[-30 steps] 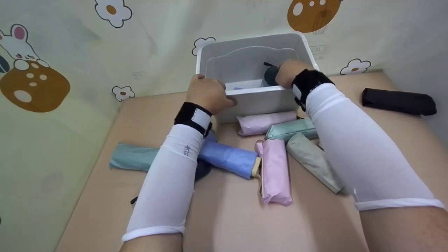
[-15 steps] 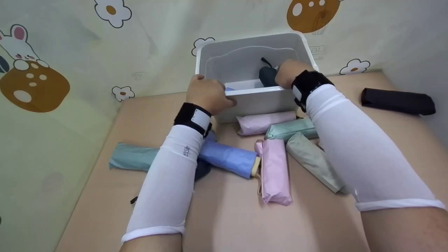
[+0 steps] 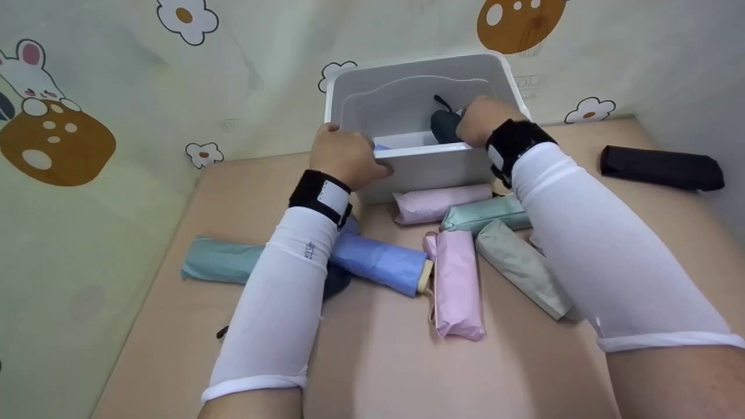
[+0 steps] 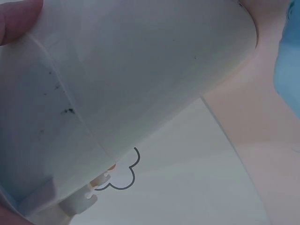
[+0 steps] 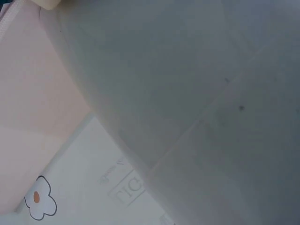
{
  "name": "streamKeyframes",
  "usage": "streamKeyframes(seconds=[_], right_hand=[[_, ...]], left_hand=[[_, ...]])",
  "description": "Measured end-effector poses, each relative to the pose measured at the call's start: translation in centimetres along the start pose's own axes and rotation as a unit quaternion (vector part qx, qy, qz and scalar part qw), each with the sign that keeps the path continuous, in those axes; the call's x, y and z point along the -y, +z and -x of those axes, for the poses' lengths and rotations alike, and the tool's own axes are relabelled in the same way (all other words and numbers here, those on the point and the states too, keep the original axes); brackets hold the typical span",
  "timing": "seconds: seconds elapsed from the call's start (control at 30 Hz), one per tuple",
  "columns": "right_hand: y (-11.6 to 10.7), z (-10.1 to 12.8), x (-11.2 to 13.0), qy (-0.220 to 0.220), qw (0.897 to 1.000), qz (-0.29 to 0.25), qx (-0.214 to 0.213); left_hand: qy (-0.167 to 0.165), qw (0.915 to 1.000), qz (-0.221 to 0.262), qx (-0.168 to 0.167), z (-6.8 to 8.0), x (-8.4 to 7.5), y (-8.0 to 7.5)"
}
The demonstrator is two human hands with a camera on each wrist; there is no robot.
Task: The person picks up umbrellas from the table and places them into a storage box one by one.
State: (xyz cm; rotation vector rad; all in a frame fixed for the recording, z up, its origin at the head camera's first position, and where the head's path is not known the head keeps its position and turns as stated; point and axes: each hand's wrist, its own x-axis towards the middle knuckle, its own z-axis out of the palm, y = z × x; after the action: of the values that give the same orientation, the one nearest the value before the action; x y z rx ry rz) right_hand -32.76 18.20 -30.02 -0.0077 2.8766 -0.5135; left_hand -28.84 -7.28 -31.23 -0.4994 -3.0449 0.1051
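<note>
Nearest to me are the two forearms of the person, in white sleeves (image 3: 276,302), reaching over a pale brown table (image 3: 396,372). Its smooth covering takes soft shadows. In the middle lies a pink folded umbrella (image 3: 458,285), lengthwise, and on its left a blue folded umbrella (image 3: 378,265), with a tan end. A teal bundle (image 3: 224,261) lies further left, partly behind the sleeve. On the right, a sage-green bundle (image 3: 524,270) lies at a slant, also partly covered.

A little farther, a mint bundle (image 3: 486,213) and a pale lilac one (image 3: 442,203) rest just before the white bin (image 3: 428,174). The left hand (image 3: 346,157) is grasping the bin's left front corner, with the thumb along the outside. The right hand (image 3: 488,121) is curled over the right front corner and grasps the rim; the ends of its fingers I cannot see. Inside, just beside this hand, is a dark green bundle (image 3: 445,127) with a black strap (image 3: 443,103).

A black bundle (image 3: 660,167) lies alone at the right, near the grey side wall (image 3: 713,116). Behind the table, the pale back wall (image 3: 268,105) carries white flowers (image 3: 204,155), and the left wall shows a rabbit (image 3: 35,75) above a brown spotted shape (image 3: 75,151).
</note>
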Motion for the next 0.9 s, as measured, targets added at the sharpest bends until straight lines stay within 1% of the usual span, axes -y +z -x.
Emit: streamKeyframes(seconds=[0.13, 0.4, 0.6, 0.73, 0.9], right_hand=[[-0.1, 0.5, 0.1, -0.007, 1.0, -0.006, -0.009], [-0.2, 1.7, 0.2, -0.015, 0.998, -0.045, -0.037], [-0.1, 2.1, 0.1, -0.02, 0.996, -0.061, -0.058], [0.1, 2.2, 0.1, -0.02, 0.996, -0.065, -0.064], [0.0, 2.2, 0.1, -0.018, 0.996, -0.056, -0.059]], left_hand=[[0.0, 1.0, -0.003, 0.004, 0.0, -0.1, -0.1], [-0.005, 0.9999, 0.001, 0.013, 0.0, 0.0, -0.2], [-0.005, 1.0, 0.0, 0.005, -0.1, 0.1, -0.1], [-0.008, 1.0, 0.002, 0.005, -0.2, 0.1, 0.0], [-0.008, 0.9999, -0.001, 0.006, -0.2, 0.0, 0.0]])
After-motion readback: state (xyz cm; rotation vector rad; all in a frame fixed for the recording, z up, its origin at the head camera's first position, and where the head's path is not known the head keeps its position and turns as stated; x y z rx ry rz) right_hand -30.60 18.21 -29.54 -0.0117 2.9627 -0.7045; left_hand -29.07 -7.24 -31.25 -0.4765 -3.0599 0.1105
